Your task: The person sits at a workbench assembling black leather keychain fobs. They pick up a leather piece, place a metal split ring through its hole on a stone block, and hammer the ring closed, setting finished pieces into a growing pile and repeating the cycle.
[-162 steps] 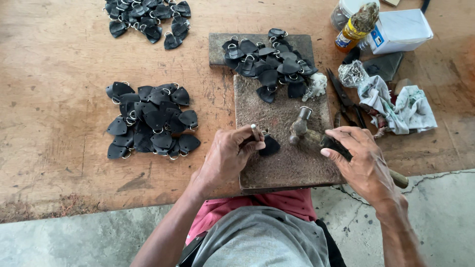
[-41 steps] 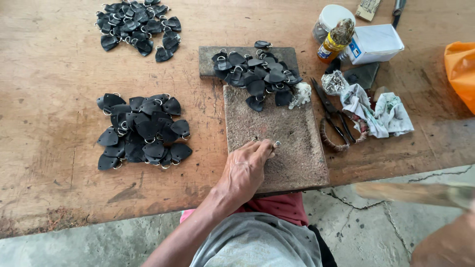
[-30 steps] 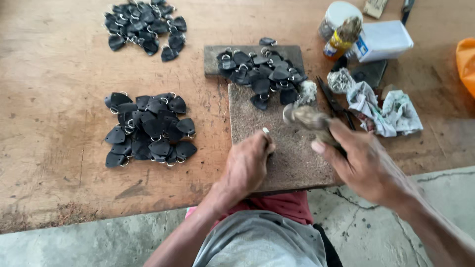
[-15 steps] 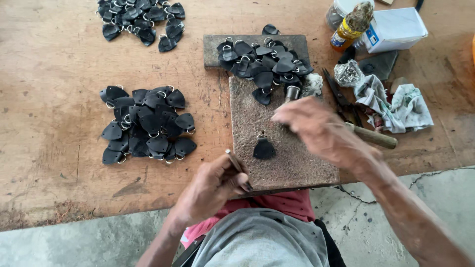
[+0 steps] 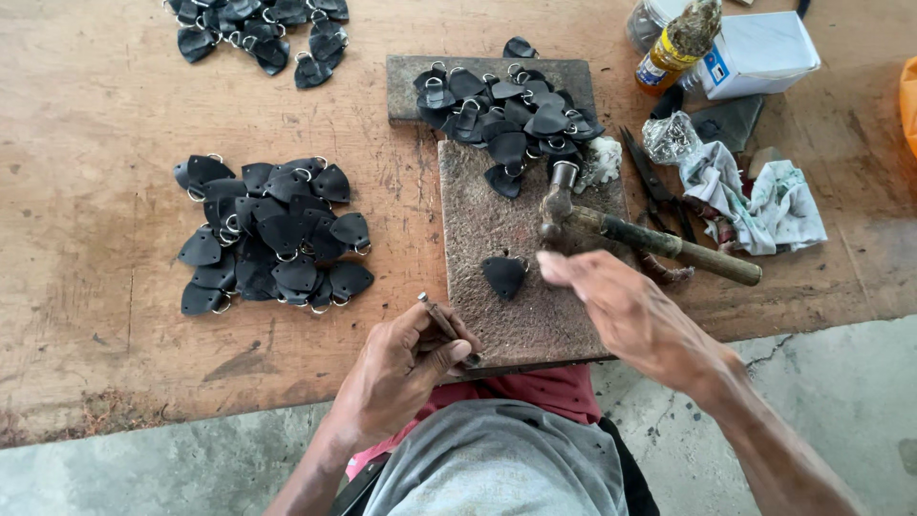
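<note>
Left hand is sitting at the near edge of the table, grip closed around a thin metal punch, thumb and fingers pinching it, punch tilting up and to the left. Right hand is hovering over the near right part of the rough work block, fingers loosely spread and slightly blurred, grip open and holding nothing. Its fingertips are reaching just right of a single black leather tab with a small metal ring, lying flat on the block near the middle. Cannot tell if fingertips are touching the tab.

Hammer is lying on the block just beyond the right hand, metal head toward the middle of the block, wooden handle pointing right over the block edge onto the table. Not in either hand.

A pile of black tabs is sitting at the far end of the block, spilling across a second block lying crosswise. A bigger heap of tabs is lying on the table to the left of the block, well apart from it. Another heap is at the far left edge, partly cut off.

On the right side: scissors, crumpled rags, a bottle and a white box at the far right. Person is wearing a grey shirt, seen at the near edge.
</note>
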{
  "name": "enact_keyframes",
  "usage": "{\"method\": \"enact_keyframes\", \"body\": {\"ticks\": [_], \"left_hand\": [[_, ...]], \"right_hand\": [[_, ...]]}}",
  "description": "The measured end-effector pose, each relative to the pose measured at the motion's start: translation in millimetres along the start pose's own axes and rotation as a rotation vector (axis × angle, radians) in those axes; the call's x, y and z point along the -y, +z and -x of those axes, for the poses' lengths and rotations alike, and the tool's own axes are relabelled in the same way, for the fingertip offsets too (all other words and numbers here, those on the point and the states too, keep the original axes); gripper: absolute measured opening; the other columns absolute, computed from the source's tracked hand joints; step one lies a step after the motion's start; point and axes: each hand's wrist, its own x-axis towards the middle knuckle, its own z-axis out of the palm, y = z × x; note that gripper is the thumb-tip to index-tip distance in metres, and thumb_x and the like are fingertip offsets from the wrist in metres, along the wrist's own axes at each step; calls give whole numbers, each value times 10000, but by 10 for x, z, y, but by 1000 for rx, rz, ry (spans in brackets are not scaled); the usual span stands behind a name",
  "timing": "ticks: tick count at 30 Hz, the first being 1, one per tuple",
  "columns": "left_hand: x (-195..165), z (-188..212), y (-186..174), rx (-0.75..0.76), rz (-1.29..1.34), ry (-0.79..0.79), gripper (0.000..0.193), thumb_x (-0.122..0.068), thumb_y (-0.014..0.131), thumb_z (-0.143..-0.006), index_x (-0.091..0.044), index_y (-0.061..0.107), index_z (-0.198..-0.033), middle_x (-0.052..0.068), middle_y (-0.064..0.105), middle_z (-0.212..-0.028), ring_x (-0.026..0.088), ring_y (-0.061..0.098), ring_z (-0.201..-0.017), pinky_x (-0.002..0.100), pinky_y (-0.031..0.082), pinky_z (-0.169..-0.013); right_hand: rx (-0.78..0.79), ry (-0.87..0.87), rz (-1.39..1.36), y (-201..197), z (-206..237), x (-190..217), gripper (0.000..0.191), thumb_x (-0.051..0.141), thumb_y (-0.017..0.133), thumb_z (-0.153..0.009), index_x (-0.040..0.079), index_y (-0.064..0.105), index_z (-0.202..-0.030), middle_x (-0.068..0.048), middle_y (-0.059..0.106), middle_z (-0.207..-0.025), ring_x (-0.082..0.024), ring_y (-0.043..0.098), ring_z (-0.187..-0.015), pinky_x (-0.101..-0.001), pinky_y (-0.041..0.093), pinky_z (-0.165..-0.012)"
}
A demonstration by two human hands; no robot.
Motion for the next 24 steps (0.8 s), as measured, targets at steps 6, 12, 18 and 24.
{"method": "enact_keyframes", "body": {"ticks": [6, 12, 18, 24], "left_hand": [[4, -104, 48, 13, 130, -42, 108, -69, 630, -967, 17, 646, -1032, 116, 780, -980, 143, 758, -885, 297, 647, -781], [-5, -364, 198, -158, 118, -46, 121, -99, 620, -955, 6, 603, -1013, 121, 755, -1140, 125, 741, -950, 299, 638, -768], [65, -449, 223, -212, 76, 111, 124, -78, 646, -979, 32, 600, -1012, 130, 765, -1172, 119, 715, -990, 261, 600, -845], [33, -545, 164, -169, -7, 259, 158, -73, 703, -934, -15, 656, -1074, 88, 761, -989, 115, 735, -905, 286, 625, -813]], "right_hand": [[44, 436, -62, -11, 99, -76, 453, -46, 461, -974, 168, 587, -1353, -83, 690, -1168, -184, 694, -1020, -299, 651, -752], [-35, 96, 7, 214, -267, 51, 525, 145, 655, -919, 53, 526, -1420, -155, 653, -1241, -293, 604, -1142, -447, 546, -975], [-42, 579, -141, 297, -185, 340, 675, 348, 731, -842, 94, 507, -1427, -119, 677, -1061, -258, 683, -935, -413, 631, -776], [-196, 271, 58, 389, 161, 399, 346, 283, 658, -975, 126, 631, -1282, -100, 674, -1105, -233, 668, -962, -378, 611, -774]]}}
